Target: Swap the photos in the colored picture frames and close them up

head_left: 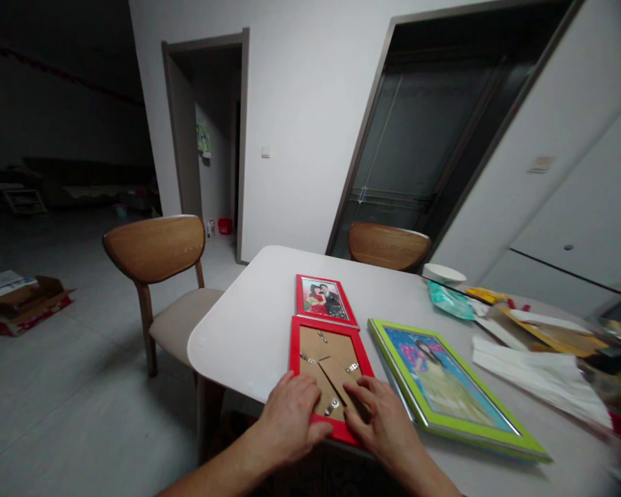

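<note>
A red picture frame [296, 345] lies face down at the table's near edge, its brown backing board [315, 345] showing. Several small metal clips [352, 368] sit around the board, and a slanting stand slot runs across its middle. My left hand [294, 414] grips the frame's lower left side, fingertips on the backing and thumb by the bottom edge. At the lower right, my right hand [383, 417] holds the frame, its bent fingers pressing on the board. Just beyond lies another red frame [323, 300], face up with a photo of a couple.
A green picture frame [419, 393] with a photo lies to the right on the white table [238, 331]. Farther right are a white bowl [444, 274], a teal packet [450, 300] and white paper [538, 373]. Wooden chairs [158, 248] stand left and behind.
</note>
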